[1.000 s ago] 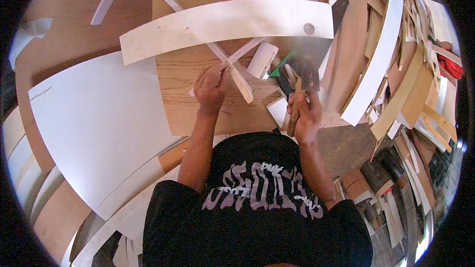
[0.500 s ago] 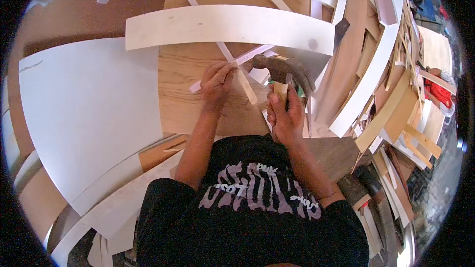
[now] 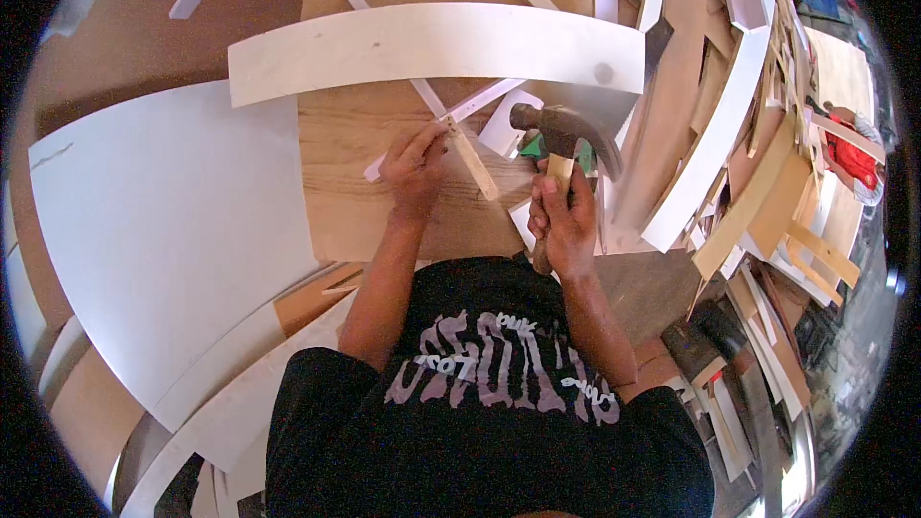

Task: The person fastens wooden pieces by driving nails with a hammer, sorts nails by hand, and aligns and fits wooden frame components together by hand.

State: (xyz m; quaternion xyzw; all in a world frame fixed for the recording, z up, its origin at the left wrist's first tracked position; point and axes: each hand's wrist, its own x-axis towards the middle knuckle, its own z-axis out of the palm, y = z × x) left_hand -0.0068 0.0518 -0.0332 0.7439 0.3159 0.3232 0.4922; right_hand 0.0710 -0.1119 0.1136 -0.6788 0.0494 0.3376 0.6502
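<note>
My right hand (image 3: pixel 569 221) is closed around the pale wooden handle of a claw hammer (image 3: pixel 568 134), its dark metal head raised above the wooden board. To its left, my left hand (image 3: pixel 414 171) is closed at the end of a short light-wood strip (image 3: pixel 473 163), fingertips pressed where it meets narrow white strips. One white strip (image 3: pixel 489 99) slants up to the right from that joint. Whether a nail is between the left fingertips I cannot tell. The hammer head is apart from the strip.
A long white board (image 3: pixel 436 46) spans the area beyond my hands. At left lies a large white panel (image 3: pixel 163 240). The brown wooden board (image 3: pixel 355 201) is beneath the work. Scrap planks (image 3: pixel 686 96) pile up at right, and a person in red (image 3: pixel 852 155) is beyond them.
My right hand and the hammer have shifted slightly to the right and the hammer's handle end now shows below the hand. The left hand stays at the strip joint. The view has moved slightly.
</note>
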